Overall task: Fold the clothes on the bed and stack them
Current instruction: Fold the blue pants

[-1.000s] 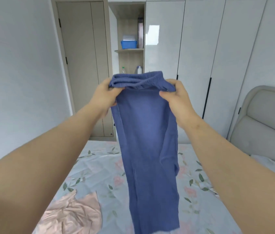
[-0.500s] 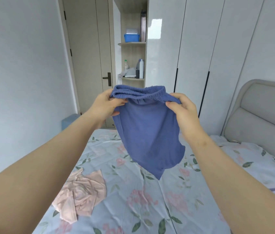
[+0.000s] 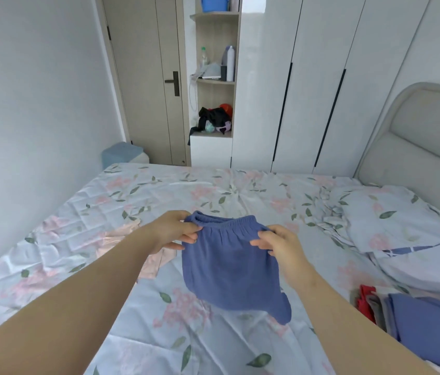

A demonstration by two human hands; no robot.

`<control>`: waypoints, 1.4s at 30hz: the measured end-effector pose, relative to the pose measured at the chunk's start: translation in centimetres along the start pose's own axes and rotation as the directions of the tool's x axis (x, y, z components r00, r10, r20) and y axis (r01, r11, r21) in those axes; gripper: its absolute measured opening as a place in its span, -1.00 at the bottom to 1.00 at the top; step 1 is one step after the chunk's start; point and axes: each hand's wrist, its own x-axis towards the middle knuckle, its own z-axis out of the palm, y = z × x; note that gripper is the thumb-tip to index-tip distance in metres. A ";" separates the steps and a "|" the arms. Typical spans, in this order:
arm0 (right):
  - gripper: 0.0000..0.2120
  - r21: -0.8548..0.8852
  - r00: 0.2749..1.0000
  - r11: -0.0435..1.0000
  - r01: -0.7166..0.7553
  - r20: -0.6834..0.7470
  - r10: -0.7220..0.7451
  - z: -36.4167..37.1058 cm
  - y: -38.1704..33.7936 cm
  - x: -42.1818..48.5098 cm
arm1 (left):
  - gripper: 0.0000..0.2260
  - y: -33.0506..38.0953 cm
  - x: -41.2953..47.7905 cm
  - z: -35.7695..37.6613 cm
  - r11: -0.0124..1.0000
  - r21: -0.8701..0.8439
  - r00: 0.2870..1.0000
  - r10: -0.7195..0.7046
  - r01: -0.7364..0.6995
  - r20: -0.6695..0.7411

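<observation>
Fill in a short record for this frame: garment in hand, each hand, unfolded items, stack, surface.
garment in hand: blue trousers, held by the elastic waistband, low over the bed
left hand: pinches the waistband's left end
right hand: pinches the waistband's right end
unfolded: pink garment, crumpled on the sheet, partly hidden by the left forearm
stack: folded clothes at the near right of the bed, blue piece on top, red edge showing
surface: floral sheet; pillow by the headboard

Open sheet ahead, flanks occupied

Bare bed sheet [image 3: 181,345] is left open below and beyond the held blue trousers [image 3: 229,266]; the left is occupied by a pink garment [image 3: 159,263], the right by a folded stack [image 3: 430,320] and pillow [image 3: 402,234].
</observation>
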 end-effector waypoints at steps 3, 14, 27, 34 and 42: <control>-0.92 -0.018 0.997 0.997 -0.077 0.006 0.078 0.2 2.0 -0.2 | -0.93 -1.7 0.4 1.2 0.999 -0.003 0.999 -0.047 0.047 0.004; -0.92 -0.091 0.960 0.958 -0.272 0.036 0.276 1.1 10.8 1.8 | -0.84 -8.6 5.4 5.6 0.964 -0.034 0.962 -0.259 0.263 0.081; -0.15 -0.057 0.951 0.957 -0.285 0.108 0.290 1.4 14.2 15.5 | -0.33 -10.1 19.5 9.1 0.957 -0.205 0.978 -0.193 0.206 0.080; -0.27 -0.318 0.903 0.891 -0.325 0.175 0.392 1.6 21.4 15.9 | -0.40 -17.2 22.0 12.8 0.954 0.261 0.967 -0.193 0.146 0.165; -0.30 -0.771 0.757 0.577 -0.272 0.199 0.623 2.1 30.7 12.2 | -0.35 -26.5 20.6 17.1 0.692 0.716 0.877 -0.286 -0.090 0.386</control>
